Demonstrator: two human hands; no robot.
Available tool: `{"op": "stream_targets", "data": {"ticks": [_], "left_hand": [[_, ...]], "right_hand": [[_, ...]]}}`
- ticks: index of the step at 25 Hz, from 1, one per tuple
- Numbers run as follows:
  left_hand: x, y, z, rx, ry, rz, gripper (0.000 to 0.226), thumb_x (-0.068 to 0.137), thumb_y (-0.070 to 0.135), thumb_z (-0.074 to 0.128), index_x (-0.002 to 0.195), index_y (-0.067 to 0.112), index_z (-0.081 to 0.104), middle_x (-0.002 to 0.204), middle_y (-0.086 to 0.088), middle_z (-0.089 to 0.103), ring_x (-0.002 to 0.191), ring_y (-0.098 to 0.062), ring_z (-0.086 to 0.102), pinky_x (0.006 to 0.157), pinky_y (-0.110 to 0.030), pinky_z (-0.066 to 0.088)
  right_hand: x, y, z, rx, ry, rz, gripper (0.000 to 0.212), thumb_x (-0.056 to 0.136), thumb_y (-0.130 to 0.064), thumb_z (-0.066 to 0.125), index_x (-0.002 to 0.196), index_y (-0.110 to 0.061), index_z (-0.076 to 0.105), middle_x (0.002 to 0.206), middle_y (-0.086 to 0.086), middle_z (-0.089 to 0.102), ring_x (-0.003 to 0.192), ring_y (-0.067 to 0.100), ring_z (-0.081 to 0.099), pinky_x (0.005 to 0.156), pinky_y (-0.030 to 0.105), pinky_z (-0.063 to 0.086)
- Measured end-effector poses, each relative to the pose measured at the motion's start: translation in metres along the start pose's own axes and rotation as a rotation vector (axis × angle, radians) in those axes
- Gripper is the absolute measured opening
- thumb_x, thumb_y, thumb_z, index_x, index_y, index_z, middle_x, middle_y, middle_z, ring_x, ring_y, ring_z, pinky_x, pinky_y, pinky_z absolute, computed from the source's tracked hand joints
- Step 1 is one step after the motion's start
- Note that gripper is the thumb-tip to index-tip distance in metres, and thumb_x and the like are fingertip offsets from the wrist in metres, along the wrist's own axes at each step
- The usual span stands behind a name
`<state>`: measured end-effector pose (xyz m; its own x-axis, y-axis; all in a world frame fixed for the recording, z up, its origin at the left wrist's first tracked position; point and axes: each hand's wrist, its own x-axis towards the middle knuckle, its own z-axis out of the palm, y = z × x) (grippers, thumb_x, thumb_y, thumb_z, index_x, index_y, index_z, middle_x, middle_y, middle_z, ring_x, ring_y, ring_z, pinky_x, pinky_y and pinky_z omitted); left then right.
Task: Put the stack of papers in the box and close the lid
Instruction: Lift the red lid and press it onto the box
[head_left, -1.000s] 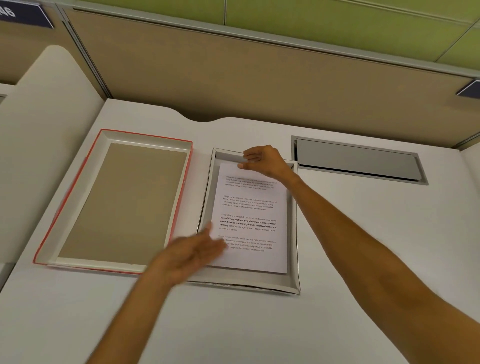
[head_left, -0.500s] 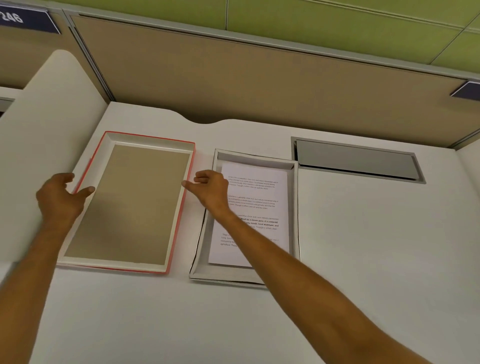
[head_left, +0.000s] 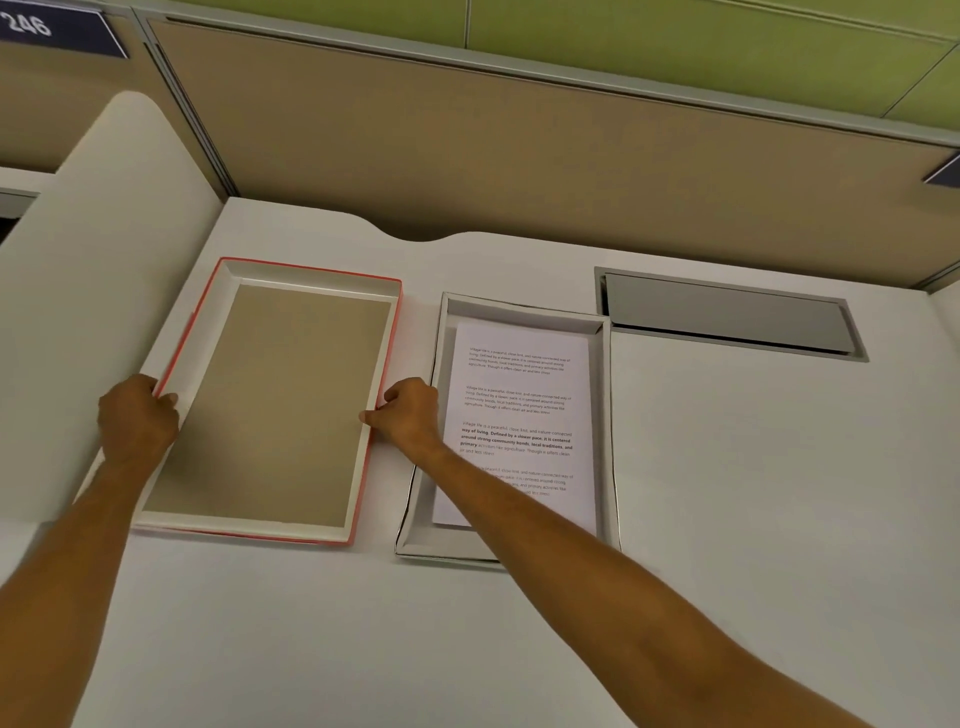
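Lid (head_left: 270, 405) pinched at both long edges — papers (head_left: 519, 415) already in the box (head_left: 602, 415).
We clamp left grip (head_left: 136, 415) and right grip (head_left: 410, 413) on its rims; lift level, flip, then seat squarely.

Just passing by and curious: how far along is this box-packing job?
Done: the papers lie inside the open box. In hand: the left hand and right hand grip opposite sides of the red-edged lid, lying inside-up beside it. Left: turning the lid onto the box.
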<state>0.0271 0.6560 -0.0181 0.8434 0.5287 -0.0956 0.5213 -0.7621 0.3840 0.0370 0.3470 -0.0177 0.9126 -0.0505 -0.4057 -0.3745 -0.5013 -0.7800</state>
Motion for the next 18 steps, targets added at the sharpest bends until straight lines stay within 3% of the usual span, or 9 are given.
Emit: {"op": "stream_targets", "data": {"ticks": [5, 8, 11, 15, 18], "left_hand": [[0.004, 0.003, 0.001, 0.015, -0.004, -0.034, 0.026, 0.094, 0.001, 0.057, 0.113, -0.016, 0.052, 0.113, -0.043, 0.06, 0.104, -0.062, 0.057, 0.092, -0.065, 0.048], [0.005, 0.011, -0.005, -0.004, -0.039, -0.099, 0.028, 0.096, 0.004, 0.053, 0.119, -0.011, 0.045, 0.119, -0.043, 0.056, 0.107, -0.062, 0.055, 0.093, -0.064, 0.046], [0.011, 0.018, -0.018, -0.039, -0.081, -0.159, 0.039, 0.096, 0.006, 0.05, 0.129, -0.01, 0.037, 0.126, -0.04, 0.053, 0.112, -0.059, 0.054, 0.096, -0.061, 0.045], [0.037, 0.021, -0.037, -0.09, -0.205, -0.255, 0.075, 0.093, 0.007, 0.052, 0.152, -0.008, 0.008, 0.146, -0.034, 0.041, 0.132, -0.051, 0.043, 0.112, -0.054, 0.037], [0.049, 0.03, -0.055, -0.142, -0.25, -0.278, 0.07, 0.089, 0.013, 0.055, 0.149, -0.008, 0.026, 0.139, -0.031, 0.05, 0.123, -0.049, 0.051, 0.106, -0.054, 0.043]], "right_hand": [[0.001, 0.001, -0.002, 0.003, -0.017, -0.011, 0.031, 0.069, -0.02, 0.087, 0.076, 0.007, 0.073, 0.079, 0.017, 0.074, 0.076, 0.03, 0.071, 0.069, 0.027, 0.052], [0.0, 0.002, -0.005, -0.008, -0.022, -0.03, 0.031, 0.069, -0.02, 0.087, 0.078, 0.006, 0.074, 0.081, 0.018, 0.074, 0.078, 0.03, 0.071, 0.079, 0.036, 0.058], [-0.006, -0.004, -0.012, 0.033, 0.025, -0.031, 0.047, 0.067, -0.025, 0.089, 0.095, 0.006, 0.068, 0.093, 0.018, 0.072, 0.086, 0.03, 0.069, 0.08, 0.035, 0.057], [-0.015, -0.046, -0.027, 0.128, 0.07, -0.15, 0.083, 0.065, -0.039, 0.088, 0.131, -0.005, 0.05, 0.114, 0.011, 0.065, 0.104, 0.022, 0.061, 0.08, 0.026, 0.047], [-0.019, -0.094, -0.03, 0.194, 0.005, -0.248, 0.074, 0.072, -0.045, 0.082, 0.128, -0.006, 0.054, 0.11, 0.01, 0.068, 0.102, 0.022, 0.064, 0.084, 0.03, 0.053]]}}
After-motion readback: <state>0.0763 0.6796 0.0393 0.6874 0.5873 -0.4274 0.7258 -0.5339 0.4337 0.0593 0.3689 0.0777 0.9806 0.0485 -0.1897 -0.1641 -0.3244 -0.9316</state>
